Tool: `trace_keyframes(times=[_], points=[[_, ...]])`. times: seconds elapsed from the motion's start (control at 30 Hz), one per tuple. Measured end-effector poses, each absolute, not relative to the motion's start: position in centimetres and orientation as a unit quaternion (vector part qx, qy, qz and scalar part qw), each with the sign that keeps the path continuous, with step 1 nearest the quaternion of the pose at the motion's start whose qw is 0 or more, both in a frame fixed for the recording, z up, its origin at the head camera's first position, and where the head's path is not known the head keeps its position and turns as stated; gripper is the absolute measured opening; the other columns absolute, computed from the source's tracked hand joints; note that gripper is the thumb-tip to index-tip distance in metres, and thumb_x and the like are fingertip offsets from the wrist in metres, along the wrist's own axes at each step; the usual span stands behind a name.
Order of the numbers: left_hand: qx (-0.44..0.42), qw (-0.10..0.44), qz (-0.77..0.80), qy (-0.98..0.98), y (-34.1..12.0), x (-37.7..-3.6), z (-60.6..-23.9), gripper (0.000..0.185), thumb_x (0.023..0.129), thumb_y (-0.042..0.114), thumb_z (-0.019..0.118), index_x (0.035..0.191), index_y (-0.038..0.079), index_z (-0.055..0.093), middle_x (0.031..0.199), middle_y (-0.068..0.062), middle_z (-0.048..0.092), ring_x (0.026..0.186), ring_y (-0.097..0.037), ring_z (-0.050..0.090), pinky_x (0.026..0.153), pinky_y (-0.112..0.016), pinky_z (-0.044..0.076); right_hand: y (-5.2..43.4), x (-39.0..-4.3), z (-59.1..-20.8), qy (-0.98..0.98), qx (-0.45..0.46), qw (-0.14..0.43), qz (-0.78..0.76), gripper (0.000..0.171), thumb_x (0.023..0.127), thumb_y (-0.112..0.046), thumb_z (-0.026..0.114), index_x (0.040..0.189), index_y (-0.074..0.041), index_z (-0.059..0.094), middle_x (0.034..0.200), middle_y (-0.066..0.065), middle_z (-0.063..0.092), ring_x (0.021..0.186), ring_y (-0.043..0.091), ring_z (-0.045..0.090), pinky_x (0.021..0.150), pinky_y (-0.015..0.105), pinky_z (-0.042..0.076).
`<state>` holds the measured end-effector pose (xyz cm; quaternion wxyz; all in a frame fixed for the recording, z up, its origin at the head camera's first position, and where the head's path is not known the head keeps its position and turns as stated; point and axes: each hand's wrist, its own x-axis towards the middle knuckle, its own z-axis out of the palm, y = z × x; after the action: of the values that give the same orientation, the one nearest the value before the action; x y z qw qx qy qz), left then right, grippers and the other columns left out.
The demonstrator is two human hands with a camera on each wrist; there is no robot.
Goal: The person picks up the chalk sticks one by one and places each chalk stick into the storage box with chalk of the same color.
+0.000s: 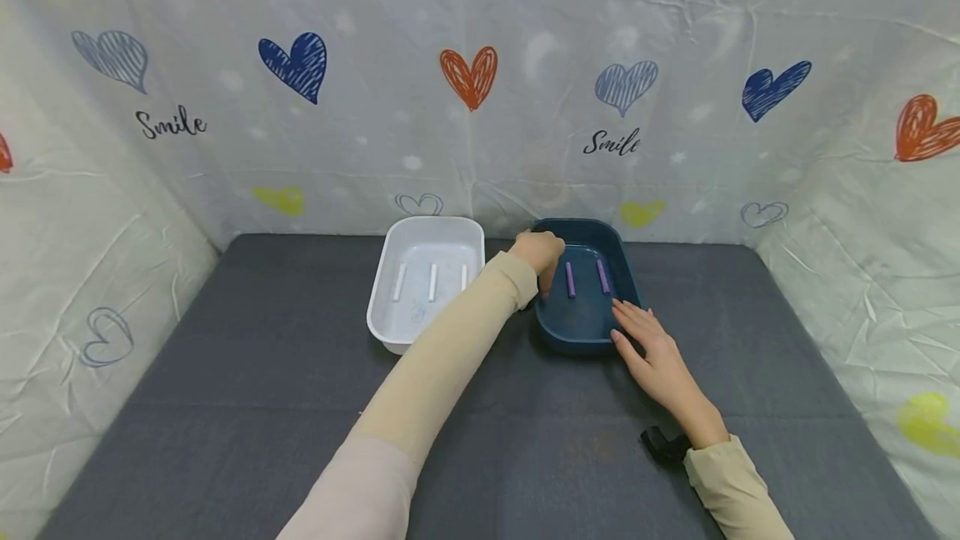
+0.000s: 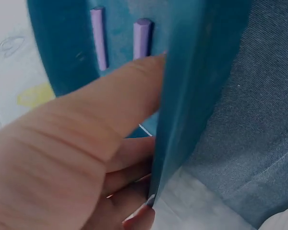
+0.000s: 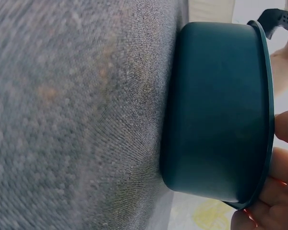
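While gripping blue tray [image 1: 581,319]: left hand [image 1: 538,252], right hand [image 1: 651,348] flat.

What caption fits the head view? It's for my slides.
Both hands on a dark blue tray beside a white tray: left hand grips its rim, right hand rests flat.

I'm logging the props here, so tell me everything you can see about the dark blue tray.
The dark blue tray is a rounded rectangular dish that looks like smooth plastic, with a thin out-turned rim and two purple ridges on its floor. It sits upright on the grey cloth table, right of the white tray. The left hand grips its left wall, thumb inside; the right hand rests straight fingers on its near right rim.
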<state>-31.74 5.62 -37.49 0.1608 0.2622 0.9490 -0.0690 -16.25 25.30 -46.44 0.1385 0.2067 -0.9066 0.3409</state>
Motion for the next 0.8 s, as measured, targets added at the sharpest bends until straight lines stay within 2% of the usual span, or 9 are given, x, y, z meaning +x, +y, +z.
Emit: trace_keyframes(times=[0.13,0.4,0.5,0.63,0.8], points=[[0.272,0.157,-0.120,0.942,5.9,-31.2,-37.5,0.075,0.077,0.032,0.087,0.141,0.014,0.053,0.140,-0.003,0.056,0.130,-0.020,0.049,0.117,-0.051,0.025,25.4,-16.3,-46.4,-0.908,0.204,0.135,0.340,0.046,0.102,-0.016,0.056,0.141,0.007,0.050,0.148,0.021,0.047,0.139,0.042,0.037,0.116,0.059,0.019],[0.267,0.160,-0.164,0.936,6.0,-30.8,-37.2,0.080,0.080,0.037,0.084,0.148,0.016,0.046,0.142,-0.003,0.054,0.135,-0.021,0.046,0.118,-0.050,0.022,25.4,-16.4,-46.5,-0.908,0.206,0.133,0.341,0.046,0.102,-0.016,0.056,0.142,0.006,0.050,0.148,0.021,0.046,0.140,0.042,0.036,0.118,0.056,0.017],[0.257,0.160,-0.151,0.941,5.9,-31.0,-37.7,0.078,0.078,0.036,0.085,0.145,0.016,0.050,0.140,-0.004,0.055,0.132,-0.022,0.048,0.116,-0.050,0.028,25.4,-16.4,-46.5,-0.908,0.206,0.134,0.340,0.046,0.102,-0.016,0.056,0.142,0.006,0.050,0.148,0.021,0.046,0.140,0.042,0.036,0.118,0.056,0.018],[0.251,0.157,-0.112,0.949,5.9,-31.6,-38.8,0.066,0.075,0.034,0.089,0.131,0.016,0.061,0.128,-0.004,0.062,0.119,-0.024,0.057,0.107,-0.048,0.040,25.4,-16.3,-46.5,-0.909,0.203,0.133,0.340,0.046,0.102,-0.016,0.056,0.142,0.006,0.050,0.148,0.021,0.046,0.140,0.041,0.036,0.117,0.057,0.018],[0.248,0.149,-0.091,0.953,6.0,-32.3,-39.6,0.063,0.070,0.033,0.092,0.124,0.016,0.065,0.121,-0.004,0.065,0.110,-0.022,0.060,0.101,-0.047,0.045,25.4,-16.3,-46.5,-0.910,0.200,0.133,0.339,0.046,0.102,-0.017,0.056,0.142,0.006,0.050,0.148,0.020,0.047,0.140,0.041,0.036,0.116,0.058,0.019]])
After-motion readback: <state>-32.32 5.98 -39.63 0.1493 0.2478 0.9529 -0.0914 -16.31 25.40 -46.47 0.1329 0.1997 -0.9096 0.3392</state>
